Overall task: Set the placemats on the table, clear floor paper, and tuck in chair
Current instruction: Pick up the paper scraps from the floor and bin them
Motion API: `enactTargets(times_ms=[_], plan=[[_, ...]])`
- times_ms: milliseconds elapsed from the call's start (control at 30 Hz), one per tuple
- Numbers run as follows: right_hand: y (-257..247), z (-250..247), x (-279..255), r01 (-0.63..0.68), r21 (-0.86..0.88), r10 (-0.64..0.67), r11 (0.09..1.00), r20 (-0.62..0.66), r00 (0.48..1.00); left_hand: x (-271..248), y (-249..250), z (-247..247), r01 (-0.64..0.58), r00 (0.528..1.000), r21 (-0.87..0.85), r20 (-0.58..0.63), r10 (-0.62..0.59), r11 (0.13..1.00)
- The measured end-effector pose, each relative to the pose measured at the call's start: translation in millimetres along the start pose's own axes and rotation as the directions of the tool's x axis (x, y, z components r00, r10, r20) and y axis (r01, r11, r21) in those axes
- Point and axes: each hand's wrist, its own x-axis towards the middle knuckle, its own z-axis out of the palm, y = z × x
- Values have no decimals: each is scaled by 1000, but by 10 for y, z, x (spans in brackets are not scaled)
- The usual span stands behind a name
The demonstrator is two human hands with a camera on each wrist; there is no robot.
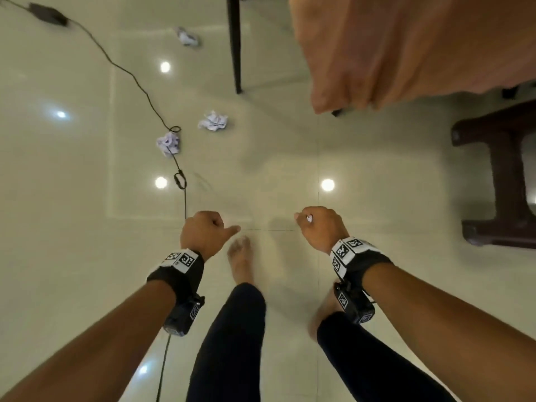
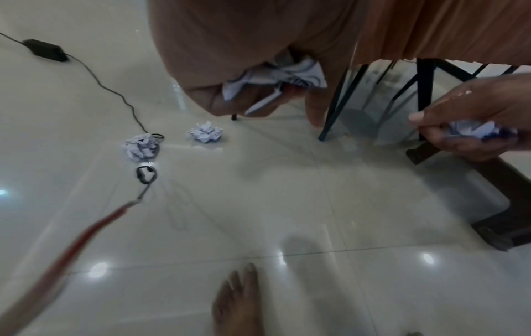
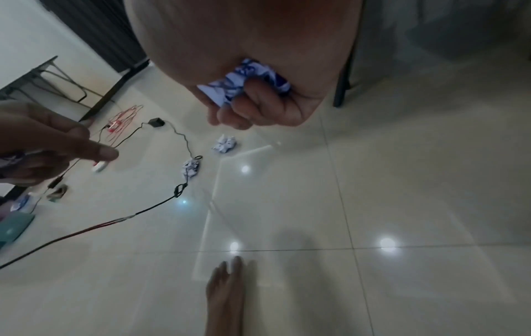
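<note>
Both my hands hang over the tiled floor, each curled round a crumpled ball of printed paper. My left hand (image 1: 206,229) grips one paper ball (image 2: 276,77), which shows in the left wrist view. My right hand (image 1: 313,224) grips another paper ball (image 3: 247,78), with a white scrap peeking out in the head view. Ahead on the floor lie three more crumpled papers: a near one (image 1: 213,121), one against the cable (image 1: 169,143) and a far one (image 1: 187,36). A dark wooden chair (image 1: 504,175) stands at the right, out from the table's orange cloth (image 1: 406,44).
A black cable (image 1: 139,82) with a power brick (image 1: 48,13) runs across the floor from far left towards my left wrist. A thin dark table leg (image 1: 235,44) stands ahead. My bare feet (image 1: 240,259) are below my hands. Glossy tiles reflect ceiling lights.
</note>
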Motion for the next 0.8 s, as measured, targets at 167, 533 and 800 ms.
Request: enactTargets(times_ms=[167, 533, 800], plan=[[-571, 349, 201, 9, -48, -3, 999, 128, 992, 78, -632, -347, 102, 993, -200, 76, -88, 974], [-1938, 1300, 1652, -110, -232, 141, 966, 121, 983, 1604, -1624, -1319, 7, 998, -329, 60, 14, 944], [-2353, 1486, 3366, 3, -340, -25, 940, -60, 998, 3352, -2084, -1245, -61, 998, -107, 14, 63, 992]])
